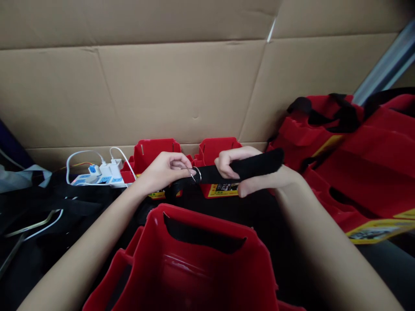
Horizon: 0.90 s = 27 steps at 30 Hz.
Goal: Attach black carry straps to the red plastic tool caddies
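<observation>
My left hand is closed in a pinch on a pair of thin metal rings. Through the rings runs a black strap, which reaches across to my right hand. The fingers of that hand are curled around the strap, and its broad end sticks out past them to the right. Below both hands stands a red plastic tool box, tilted towards me. Black fabric shows through the long slot in its back wall. I cannot tell where the strap joins the box.
Two more red boxes stand against the cardboard wall. At the right are larger red boxes with black straps on them. A power strip with white plugs and cables lies to the left, near dark bags.
</observation>
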Tool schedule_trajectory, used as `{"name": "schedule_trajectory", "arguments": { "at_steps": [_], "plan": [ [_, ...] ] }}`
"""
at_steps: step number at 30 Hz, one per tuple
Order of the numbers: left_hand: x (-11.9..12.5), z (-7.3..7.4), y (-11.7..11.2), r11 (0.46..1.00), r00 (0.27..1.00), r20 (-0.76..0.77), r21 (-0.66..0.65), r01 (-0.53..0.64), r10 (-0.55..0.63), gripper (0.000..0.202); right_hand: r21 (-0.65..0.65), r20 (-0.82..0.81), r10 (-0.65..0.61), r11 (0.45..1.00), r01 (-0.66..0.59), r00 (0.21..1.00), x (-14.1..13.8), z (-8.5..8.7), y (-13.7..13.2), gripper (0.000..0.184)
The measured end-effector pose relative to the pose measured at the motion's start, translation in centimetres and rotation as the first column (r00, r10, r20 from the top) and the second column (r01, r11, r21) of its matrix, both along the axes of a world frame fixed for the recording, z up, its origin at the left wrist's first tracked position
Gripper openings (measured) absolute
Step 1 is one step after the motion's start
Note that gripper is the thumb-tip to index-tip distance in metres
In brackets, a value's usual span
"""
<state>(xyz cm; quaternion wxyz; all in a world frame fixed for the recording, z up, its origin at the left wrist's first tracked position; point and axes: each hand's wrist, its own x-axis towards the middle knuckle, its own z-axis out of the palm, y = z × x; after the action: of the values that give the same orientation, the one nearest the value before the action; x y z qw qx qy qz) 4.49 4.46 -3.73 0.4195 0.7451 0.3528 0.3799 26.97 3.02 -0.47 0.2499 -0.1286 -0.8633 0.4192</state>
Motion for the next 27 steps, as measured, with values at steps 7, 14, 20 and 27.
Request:
{"name": "schedule_trajectory", "arguments": {
  "at_steps": [7,14,20,27],
  "plan": [
    [0.1,-0.4,0.2,0.999,0.999,-0.016,0.015,0.03,-0.03,0.015,-0.179,-0.219,0.02,0.982,-0.06,0.975,-0.6,-0.9,-0.1,0.038],
    [-0.1,-0.5,0.4,0.988,0.991,0.032,0.096,0.123,-0.126,0.009,0.153,0.068,-0.47,0.877,0.456,0.88,-2.4,-0.6,-0.2,0.021],
    [0.0,-0.3,0.2,0.989,0.99,0.048,0.071,0.126,-0.13,0.01,0.227,0.17,-0.508,0.854,0.468,0.844,-2.5,-1.3,0.6,0.026],
    [-0.5,0.0,0.1,0.994,0.993,0.098,0.089,0.064,-0.073,0.014,0.084,0.145,-0.448,0.894,0.44,0.882,-2.8,-2.1,1.5,0.036]
  ]
}}
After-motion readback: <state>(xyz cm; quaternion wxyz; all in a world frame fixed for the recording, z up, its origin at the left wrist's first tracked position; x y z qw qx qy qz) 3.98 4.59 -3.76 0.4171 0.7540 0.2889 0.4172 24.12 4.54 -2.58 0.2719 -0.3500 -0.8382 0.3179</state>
